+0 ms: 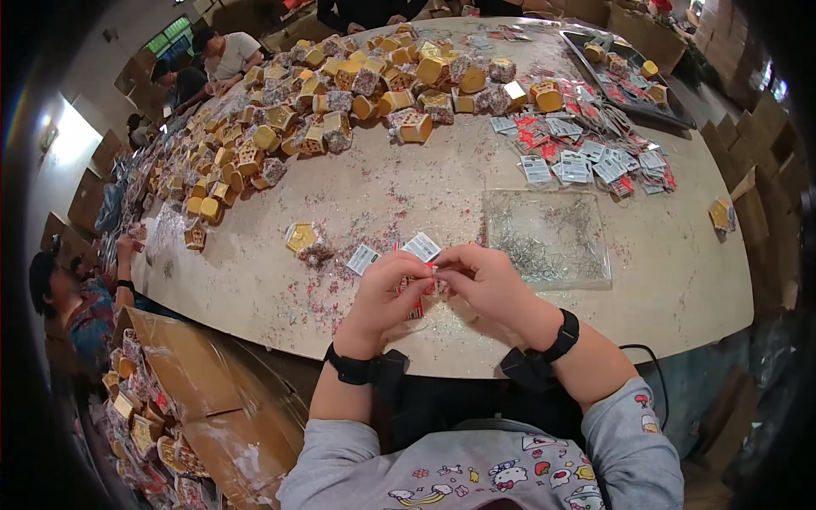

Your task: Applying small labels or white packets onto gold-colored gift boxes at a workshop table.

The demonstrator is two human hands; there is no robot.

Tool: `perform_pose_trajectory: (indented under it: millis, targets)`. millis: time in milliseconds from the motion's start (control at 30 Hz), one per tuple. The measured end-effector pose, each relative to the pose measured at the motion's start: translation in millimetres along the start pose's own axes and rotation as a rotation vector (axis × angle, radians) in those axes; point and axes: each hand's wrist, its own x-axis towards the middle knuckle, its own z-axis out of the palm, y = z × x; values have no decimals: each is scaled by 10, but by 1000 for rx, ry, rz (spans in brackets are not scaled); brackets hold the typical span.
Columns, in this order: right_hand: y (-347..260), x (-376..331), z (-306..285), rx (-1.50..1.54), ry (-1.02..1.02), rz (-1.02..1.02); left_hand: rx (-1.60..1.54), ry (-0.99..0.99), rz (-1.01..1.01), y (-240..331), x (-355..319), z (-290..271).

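While your two hands meet low over the near side of the bench (688,276), your left hand (382,293) pinches a small red card (415,311) between thumb and forefinger. Your right hand (484,276) brings its fingertips together at the card's edge; whether that grip closes on anything cannot be told, as the fingers hide it.

Work on this card appears under way rather than complete, and much seems left: a loose heap of red and white cards (586,157) lies beyond on the right, and a broad pile of yellow house-shaped pieces (357,81) fills the far left of the bench. No clearly finished item shows near your hands.

Two pale printed cards lie just past your fingers, the left one (363,259) and the right one (421,246), with a lone yellow piece (300,237) farther left. Beside your right hand, a clear shallow tray (544,286) of tangled metal bits (531,255) limits room on that side, while glittery crumbs litter the surface around you.
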Motion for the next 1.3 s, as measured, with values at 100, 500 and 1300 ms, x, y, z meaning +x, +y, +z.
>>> perform_pose_trajectory:
  millis: [100, 500, 1300]
  targets:
    - [14, 11, -2, 3, -8, 9, -42, 8, -25, -29, -21, 4]
    - [39, 46, -23, 136, -44, -145, -79, 132, 12, -61, -87, 13]
    - [-12, -38, 60, 103, -275, 34, -191, 0, -29, -79, -92, -13]
